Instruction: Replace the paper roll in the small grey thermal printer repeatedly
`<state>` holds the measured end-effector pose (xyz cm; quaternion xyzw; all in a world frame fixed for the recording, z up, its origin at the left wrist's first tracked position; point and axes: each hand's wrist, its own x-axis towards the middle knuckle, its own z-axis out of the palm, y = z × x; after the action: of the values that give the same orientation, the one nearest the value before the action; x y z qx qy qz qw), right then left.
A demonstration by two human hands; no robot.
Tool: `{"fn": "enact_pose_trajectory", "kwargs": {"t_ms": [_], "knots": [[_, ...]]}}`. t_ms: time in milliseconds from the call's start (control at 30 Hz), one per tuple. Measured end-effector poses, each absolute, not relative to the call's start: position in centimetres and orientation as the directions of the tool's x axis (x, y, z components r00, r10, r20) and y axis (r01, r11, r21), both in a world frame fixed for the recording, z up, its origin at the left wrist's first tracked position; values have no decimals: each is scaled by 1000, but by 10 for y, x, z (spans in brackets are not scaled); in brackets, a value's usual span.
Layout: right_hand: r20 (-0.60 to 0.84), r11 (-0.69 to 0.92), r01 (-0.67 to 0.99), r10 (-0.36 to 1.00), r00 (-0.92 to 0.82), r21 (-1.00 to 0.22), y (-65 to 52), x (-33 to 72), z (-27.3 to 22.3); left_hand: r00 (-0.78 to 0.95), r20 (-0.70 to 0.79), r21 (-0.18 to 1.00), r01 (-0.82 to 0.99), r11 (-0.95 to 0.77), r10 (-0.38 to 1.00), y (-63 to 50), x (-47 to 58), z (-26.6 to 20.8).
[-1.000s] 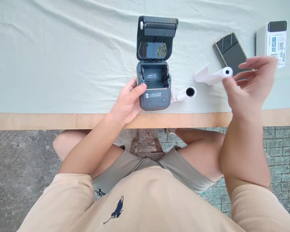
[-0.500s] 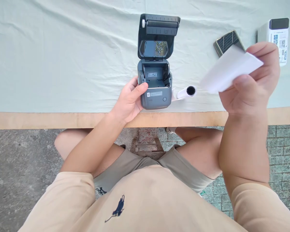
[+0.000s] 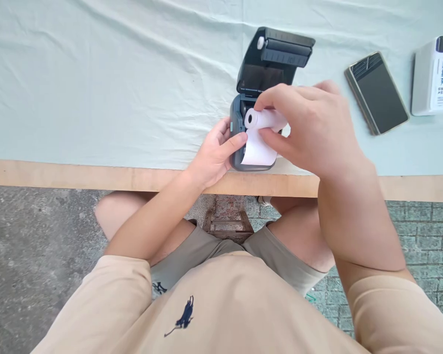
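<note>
A small dark blue-grey label printer (image 3: 235, 110) sits near the table's front edge, its black lid (image 3: 268, 56) tipped back. My left hand (image 3: 219, 155) grips the printer's left side, thumb over the front rim. In the fingers of my right hand (image 3: 310, 125) is a white paper roll (image 3: 268, 119), held over the printer's open compartment. A loose flap of its paper hangs down across the printer's front. Most of the compartment is hidden by the roll and my right hand.
A phone (image 3: 384, 96) lies at the right, beside a white box (image 3: 423, 78) with printed lettering. Pale green cloth (image 3: 107, 93) covers the table up to its bare wooden front edge (image 3: 77, 176). Below stands part of a wooden stool (image 3: 229, 227).
My right hand has come left from above the phone to the printer, bringing the white paper with it. My left hand stays on the printer. The phone is now fully in view.
</note>
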<state>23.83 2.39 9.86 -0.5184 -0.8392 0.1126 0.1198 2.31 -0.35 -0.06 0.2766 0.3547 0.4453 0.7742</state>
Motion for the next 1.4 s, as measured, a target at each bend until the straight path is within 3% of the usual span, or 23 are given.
{"fn": "enact_pose_trajectory", "kwargs": {"t_ms": [167,400,533,633,700,900,1000,1100,1233,1400], "knots": [[20,404,851,906,-422,-335,26,236,95,364,-299,740,-494,455,882,-5,22,0],[125,550,710,821,-558,-441,22,253,90,396,-285,729,-502,466,873,1,17,-3],[189,628,665,769,-611,-405,23,260,83,434,-253,768,-454,452,865,5,15,-15],[460,652,670,745,-483,-353,30,263,82,441,-258,779,-431,455,859,6,13,-21],[582,629,677,733,-352,-382,35,263,83,443,-254,785,-425,451,860,5,13,-23],[589,612,514,774,-233,-601,41,257,80,428,-256,794,-418,441,867,4,13,-21],[498,588,577,803,-328,-567,43,262,77,426,-250,793,-425,436,869,4,13,-18],[307,556,617,828,-469,-556,49,274,74,415,-250,795,-428,430,875,2,13,-15],[67,409,691,883,-465,-597,53,282,73,406,-260,792,-429,434,876,0,15,-8],[20,378,760,901,-434,-529,45,269,83,386,-269,792,-433,431,882,-2,17,-2]]}}
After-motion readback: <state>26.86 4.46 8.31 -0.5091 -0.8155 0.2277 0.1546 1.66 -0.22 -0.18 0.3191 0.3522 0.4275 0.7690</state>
